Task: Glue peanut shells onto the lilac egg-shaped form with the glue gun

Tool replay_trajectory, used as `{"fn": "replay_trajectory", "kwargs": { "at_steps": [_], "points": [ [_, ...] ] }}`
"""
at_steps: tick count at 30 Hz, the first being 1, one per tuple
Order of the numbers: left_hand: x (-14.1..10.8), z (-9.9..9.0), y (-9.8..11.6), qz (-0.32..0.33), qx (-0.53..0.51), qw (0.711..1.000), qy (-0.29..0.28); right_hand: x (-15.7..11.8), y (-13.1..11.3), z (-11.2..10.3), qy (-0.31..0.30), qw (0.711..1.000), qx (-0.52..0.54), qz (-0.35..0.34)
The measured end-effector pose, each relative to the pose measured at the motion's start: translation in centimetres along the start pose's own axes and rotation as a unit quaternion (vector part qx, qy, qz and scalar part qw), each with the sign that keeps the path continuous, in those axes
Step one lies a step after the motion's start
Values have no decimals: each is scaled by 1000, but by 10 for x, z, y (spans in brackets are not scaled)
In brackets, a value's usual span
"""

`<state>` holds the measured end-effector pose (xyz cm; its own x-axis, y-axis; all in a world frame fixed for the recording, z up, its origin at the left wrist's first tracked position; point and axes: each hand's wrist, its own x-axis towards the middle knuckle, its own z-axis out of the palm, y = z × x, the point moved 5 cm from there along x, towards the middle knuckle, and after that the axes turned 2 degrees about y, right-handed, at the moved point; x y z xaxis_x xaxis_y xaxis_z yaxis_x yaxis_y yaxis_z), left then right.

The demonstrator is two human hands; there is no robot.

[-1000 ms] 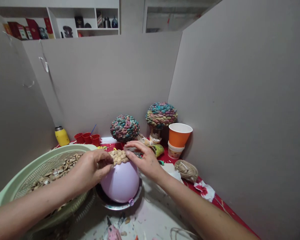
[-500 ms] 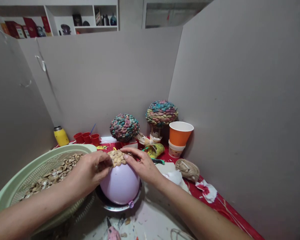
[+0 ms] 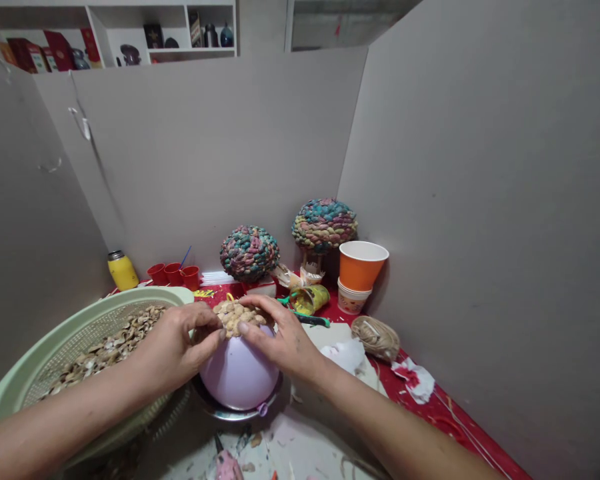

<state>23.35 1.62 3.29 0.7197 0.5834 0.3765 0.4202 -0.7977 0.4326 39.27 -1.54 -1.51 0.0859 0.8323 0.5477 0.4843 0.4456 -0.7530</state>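
A lilac balloon (image 3: pixel 237 377) rests in a shallow metal bowl (image 3: pixel 230 415), its knot at the lower right. Tan peanut shells (image 3: pixel 230 315) form a bumpy cap on its top. My left hand (image 3: pixel 193 340) is closed in a pinch at the cap's left edge, apparently on a peanut shell; its fingertips are partly hidden. Curved over the cap's right side, my right hand (image 3: pixel 280 333) has its thumb on the front shells and its fingers behind, steadying the balloon. Below the bowl lies a pink glue gun (image 3: pixel 227 463), nozzle toward the bowl.
At left stands a green colander (image 3: pixel 10 373) of loose shells. Behind are two colourful shell domes (image 3: pixel 250 253), red cups (image 3: pixel 174 274), a yellow bottle (image 3: pixel 123 270) and a tipped yellow-stained cup (image 3: pixel 310 300). An orange paper bucket (image 3: pixel 363 267) and twine (image 3: pixel 375 338) stand right. Grey partitions (image 3: pixel 205 153) enclose the table.
My right thumb has slid left and slightly down along the front of the shell cap. My left hand stays at the cap's left edge, its thumb shifted slightly.
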Motion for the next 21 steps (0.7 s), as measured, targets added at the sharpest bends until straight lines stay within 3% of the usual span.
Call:
{"fn": "replay_trajectory", "kwargs": {
  "at_steps": [12, 18, 21],
  "points": [
    [-7, -10, 7, -51, -87, 994, -36, -4, -14, 10, 16, 994, -112, 4],
    [-12, -34, -11, -107, -135, 978, 116, -5, -13, 10, 23, 992, -119, 16],
    [-14, -41, -16, -122, -139, 972, 148, -5, -12, 11, 29, 992, -121, 18]
  ]
}}
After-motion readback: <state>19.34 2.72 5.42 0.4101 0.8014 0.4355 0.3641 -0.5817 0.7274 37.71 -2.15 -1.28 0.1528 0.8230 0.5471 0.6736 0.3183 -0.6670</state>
